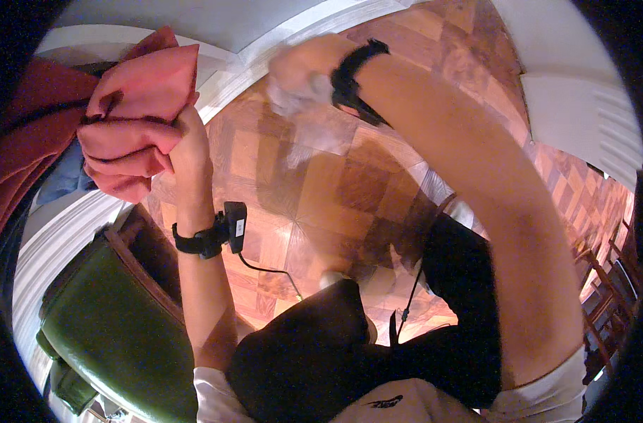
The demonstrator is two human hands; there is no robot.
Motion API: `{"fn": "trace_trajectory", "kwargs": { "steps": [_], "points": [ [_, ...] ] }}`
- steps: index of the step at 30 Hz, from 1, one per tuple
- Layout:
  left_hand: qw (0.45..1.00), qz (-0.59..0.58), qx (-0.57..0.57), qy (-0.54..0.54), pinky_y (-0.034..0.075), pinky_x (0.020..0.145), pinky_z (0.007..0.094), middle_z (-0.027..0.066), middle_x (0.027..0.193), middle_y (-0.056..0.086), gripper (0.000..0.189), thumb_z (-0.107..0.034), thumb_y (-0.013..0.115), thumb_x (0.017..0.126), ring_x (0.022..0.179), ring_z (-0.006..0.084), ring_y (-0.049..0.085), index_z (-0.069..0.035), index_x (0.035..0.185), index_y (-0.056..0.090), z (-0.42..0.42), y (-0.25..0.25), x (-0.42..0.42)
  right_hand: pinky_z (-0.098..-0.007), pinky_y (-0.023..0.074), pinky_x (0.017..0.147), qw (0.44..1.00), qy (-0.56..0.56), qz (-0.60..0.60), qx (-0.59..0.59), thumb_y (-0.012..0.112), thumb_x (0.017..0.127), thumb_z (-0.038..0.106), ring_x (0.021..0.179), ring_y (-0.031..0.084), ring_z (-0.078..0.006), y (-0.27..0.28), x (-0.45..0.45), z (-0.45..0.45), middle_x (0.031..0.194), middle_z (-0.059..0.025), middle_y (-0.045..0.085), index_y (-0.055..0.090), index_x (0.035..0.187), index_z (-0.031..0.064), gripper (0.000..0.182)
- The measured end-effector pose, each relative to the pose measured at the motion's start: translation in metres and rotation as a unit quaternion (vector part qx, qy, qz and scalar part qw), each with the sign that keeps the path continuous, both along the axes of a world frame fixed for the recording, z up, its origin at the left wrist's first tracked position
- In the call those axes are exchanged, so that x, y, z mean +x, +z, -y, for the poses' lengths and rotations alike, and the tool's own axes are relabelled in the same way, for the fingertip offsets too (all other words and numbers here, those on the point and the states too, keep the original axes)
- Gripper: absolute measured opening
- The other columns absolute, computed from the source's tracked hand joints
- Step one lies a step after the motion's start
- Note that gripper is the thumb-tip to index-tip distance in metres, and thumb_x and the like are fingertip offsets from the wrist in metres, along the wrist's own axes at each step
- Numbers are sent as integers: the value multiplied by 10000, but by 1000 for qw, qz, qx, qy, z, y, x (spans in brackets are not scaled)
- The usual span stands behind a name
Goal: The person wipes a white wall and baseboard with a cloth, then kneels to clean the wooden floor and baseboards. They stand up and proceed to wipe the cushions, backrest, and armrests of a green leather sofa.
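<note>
My left hand [192, 132] grips a thick bunch of pinkish-red fabric [134, 127], raised at the left; the fabric hides most of the fingers. Darker red drapery [41, 100] lies right beside this bunch, and I cannot tell whether the two are one piece. Blurred by motion, my right hand [305, 61] is near the white baseboard [295, 31] at the top. Whitish limp material [292, 98], like a thin cloth or tissue, hangs from it, too smeared to name exactly. A black strap with a small device [236, 227] sits on my left wrist.
Below is a patterned wood floor [258, 164]. A green padded seat [115, 301] stands at lower left, close to my left forearm. A cable [268, 270] runs from the wrist device. A white panel [570, 111] and wooden furniture legs [599, 280] are at the right.
</note>
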State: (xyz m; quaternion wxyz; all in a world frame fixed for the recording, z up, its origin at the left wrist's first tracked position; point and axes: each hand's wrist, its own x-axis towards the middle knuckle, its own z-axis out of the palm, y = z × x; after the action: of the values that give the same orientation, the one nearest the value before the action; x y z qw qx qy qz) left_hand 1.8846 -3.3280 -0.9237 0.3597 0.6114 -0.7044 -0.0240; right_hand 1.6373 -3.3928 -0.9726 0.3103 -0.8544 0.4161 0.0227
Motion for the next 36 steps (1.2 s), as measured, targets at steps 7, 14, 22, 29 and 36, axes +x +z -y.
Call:
{"fn": "trace_trajectory", "kwargs": {
  "steps": [7, 14, 22, 29, 36],
  "points": [
    [999, -26, 13, 29, 492, 798, 348, 94, 969, 660, 108, -47, 610, 991, 962, 243, 607, 10, 1064, 665, 3, -1, -7, -499, 565, 980, 952, -180, 238, -66, 603, 929, 174, 1102, 701, -427, -10, -11, 1, 1296, -170, 714, 696, 1313, 93, 403],
    [985, -117, 122, 40, 514, 962, 366, 137, 1239, 702, 265, -123, 609, 1034, 1220, 254, 610, -4, 1263, 671, -6, -20, 7, -490, 628, 868, 946, -143, 23, -289, 658, 881, 106, 1109, 717, -381, -39, 24, -22, 1110, -220, 738, 655, 1367, 131, 487],
    [991, -54, 103, 61, 507, 983, 357, 133, 1289, 681, 313, -171, 606, 1039, 1254, 247, 592, -16, 1309, 642, 2, -7, 1, -507, 622, 816, 955, -127, -92, -252, 668, 912, 179, 971, 752, -386, 1, -123, 11, 1081, -213, 753, 642, 1306, 105, 401],
    [991, -44, 109, 60, 500, 1002, 350, 130, 1333, 662, 358, -214, 604, 1044, 1284, 240, 577, -27, 1349, 617, 4, -10, -6, -527, 600, 875, 922, -265, -193, -205, 610, 962, 178, 1000, 732, -447, -7, -150, 26, 1045, -247, 756, 634, 1279, 80, 333],
    [988, -10, 132, 76, 493, 1020, 342, 127, 1377, 644, 405, -256, 602, 1048, 1313, 233, 561, -38, 1389, 591, -7, -6, -5, -527, 598, 910, 962, -270, -47, 1, 598, 976, 224, 1123, 709, -411, 35, -143, -9, 1245, -207, 717, 652, 1340, 138, 378]
  ]
}}
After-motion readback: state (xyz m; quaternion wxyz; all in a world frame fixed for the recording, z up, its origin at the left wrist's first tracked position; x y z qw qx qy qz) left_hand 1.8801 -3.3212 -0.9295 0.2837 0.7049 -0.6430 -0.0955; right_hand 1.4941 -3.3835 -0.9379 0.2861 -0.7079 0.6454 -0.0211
